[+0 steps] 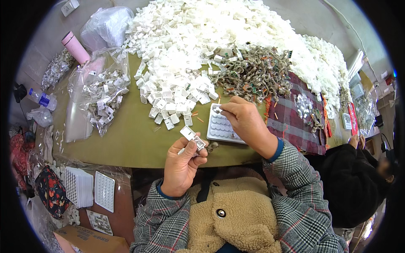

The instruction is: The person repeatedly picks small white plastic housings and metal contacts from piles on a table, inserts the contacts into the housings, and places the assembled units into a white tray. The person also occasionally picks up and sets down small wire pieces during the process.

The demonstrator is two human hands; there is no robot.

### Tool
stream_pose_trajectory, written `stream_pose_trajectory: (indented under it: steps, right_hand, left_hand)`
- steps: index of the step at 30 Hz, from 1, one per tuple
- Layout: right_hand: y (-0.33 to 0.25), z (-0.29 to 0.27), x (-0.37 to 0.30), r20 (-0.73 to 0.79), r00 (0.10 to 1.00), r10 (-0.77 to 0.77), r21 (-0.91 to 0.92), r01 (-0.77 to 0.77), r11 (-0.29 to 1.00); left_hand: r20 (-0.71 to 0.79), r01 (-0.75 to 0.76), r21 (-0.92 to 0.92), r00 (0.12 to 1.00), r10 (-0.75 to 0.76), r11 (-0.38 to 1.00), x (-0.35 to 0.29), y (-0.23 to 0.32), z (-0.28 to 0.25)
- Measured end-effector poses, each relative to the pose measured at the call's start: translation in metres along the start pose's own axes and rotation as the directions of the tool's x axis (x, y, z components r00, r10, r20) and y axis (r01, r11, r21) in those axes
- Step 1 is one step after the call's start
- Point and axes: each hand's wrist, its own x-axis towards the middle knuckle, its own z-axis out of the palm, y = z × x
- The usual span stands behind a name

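We noted left hand [182, 162] clamped on white clip [193, 138]; right hand [244, 122] pinched a small piece over the tray [222, 128]; loose grip risked dropping it.

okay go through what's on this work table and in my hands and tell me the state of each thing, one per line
Left hand: closed in a grip on a small white plastic case.
Small white plastic case: lid hinged open, held above the table edge.
Right hand: fingertips pinched on a tiny piece over the tray.
White dimpled tray: flat on the table, most dimples look empty.
Clear bag: open, lying down, part full.
Pink bottle: capped, lying tilted.
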Motion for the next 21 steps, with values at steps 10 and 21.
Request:
stream_pose_trajectory:
  steps: [10, 21]
  right_hand:
    - [0.011, 0.013, -0.002, 0.165, 0.986, -0.016, -0.048, 0.024, 0.999]
    - [0.015, 0.015, 0.008, 0.078, 0.997, -0.025, 0.014, 0.024, 1.000]
  left_hand:
    - [-0.044, 0.002, 0.002, 0.999, -0.001, 1.000, 0.011, 0.005, -0.011]
    - [-0.019, 0.002, -0.022, 1.000, -0.003, 1.000, 0.014, 0.006, -0.014]
